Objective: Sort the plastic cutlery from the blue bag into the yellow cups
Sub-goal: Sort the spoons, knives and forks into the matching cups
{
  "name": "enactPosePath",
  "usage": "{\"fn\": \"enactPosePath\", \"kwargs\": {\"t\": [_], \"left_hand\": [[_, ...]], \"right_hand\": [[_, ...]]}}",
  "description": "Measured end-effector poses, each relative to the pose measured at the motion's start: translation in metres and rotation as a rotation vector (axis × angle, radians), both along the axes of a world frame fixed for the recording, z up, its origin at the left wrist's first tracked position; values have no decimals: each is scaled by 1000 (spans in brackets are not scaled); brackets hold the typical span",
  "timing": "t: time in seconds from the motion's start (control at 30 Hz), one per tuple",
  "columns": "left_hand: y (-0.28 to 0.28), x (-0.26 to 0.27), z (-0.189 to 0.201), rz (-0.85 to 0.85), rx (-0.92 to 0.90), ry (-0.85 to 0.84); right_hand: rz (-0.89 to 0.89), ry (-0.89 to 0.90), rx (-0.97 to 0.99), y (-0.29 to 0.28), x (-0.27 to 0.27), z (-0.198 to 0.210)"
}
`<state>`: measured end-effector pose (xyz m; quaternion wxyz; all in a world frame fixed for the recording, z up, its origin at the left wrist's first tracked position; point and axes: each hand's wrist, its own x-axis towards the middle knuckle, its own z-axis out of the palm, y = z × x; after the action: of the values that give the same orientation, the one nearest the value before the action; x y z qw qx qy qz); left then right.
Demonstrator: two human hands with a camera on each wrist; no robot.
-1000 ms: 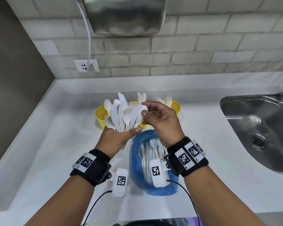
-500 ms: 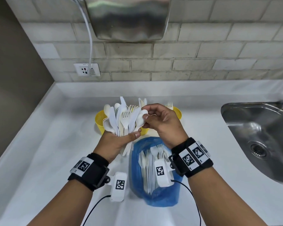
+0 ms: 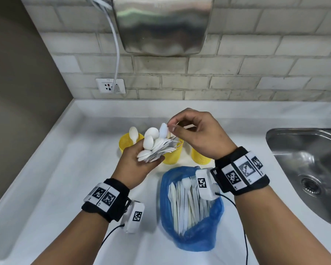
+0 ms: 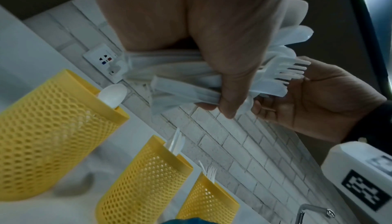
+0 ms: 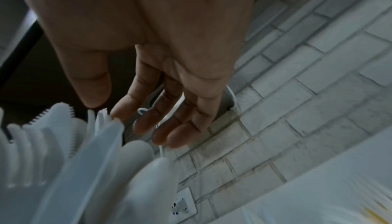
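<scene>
My left hand [image 3: 139, 164] grips a fanned bundle of white plastic cutlery [image 3: 153, 145] above the yellow mesh cups; its thumb [image 4: 229, 97] wraps the handles. My right hand [image 3: 171, 128] hovers just right of the bundle, thumb and forefinger pinching the tip of one piece [image 5: 104, 114]. The left cup [image 3: 129, 145] holds a spoon [image 4: 112, 96]. The middle cup [image 3: 173, 155] and right cup [image 3: 199, 158] hold pieces too. The open blue bag [image 3: 191, 234] lies in front with more cutlery [image 3: 187, 203] inside.
A steel sink [image 3: 306, 169] is sunk into the white counter [image 3: 65, 169] at the right. A brick wall with a socket [image 3: 110, 86] and a metal dryer [image 3: 161, 25] stands behind the cups. Cables trail from both wrist cameras.
The bundle has tipped from upright to lying flatter, heads pointing right. My right hand has left the spoon bowl and risen to pinch a tip higher up.
</scene>
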<state>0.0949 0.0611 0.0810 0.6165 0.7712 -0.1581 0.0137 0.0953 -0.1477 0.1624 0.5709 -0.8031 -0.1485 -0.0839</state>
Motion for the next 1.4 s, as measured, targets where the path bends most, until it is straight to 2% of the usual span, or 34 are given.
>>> {"fn": "enactPosePath", "kwargs": {"t": [0.27,0.47,0.87,1.4], "left_hand": [[3,2,-2,-8,42,-32],[1,2,0,-5,66,-24],[1,0,6,-58,165,53],[-1,-3,9,-73,235,49]], "right_hand": [[-22,-62,-212,3,3,9],[-124,-138,-236,7,4,4],[-297,-99,-267,9,3,5],[-282,-63,-244,5,2,2]]}}
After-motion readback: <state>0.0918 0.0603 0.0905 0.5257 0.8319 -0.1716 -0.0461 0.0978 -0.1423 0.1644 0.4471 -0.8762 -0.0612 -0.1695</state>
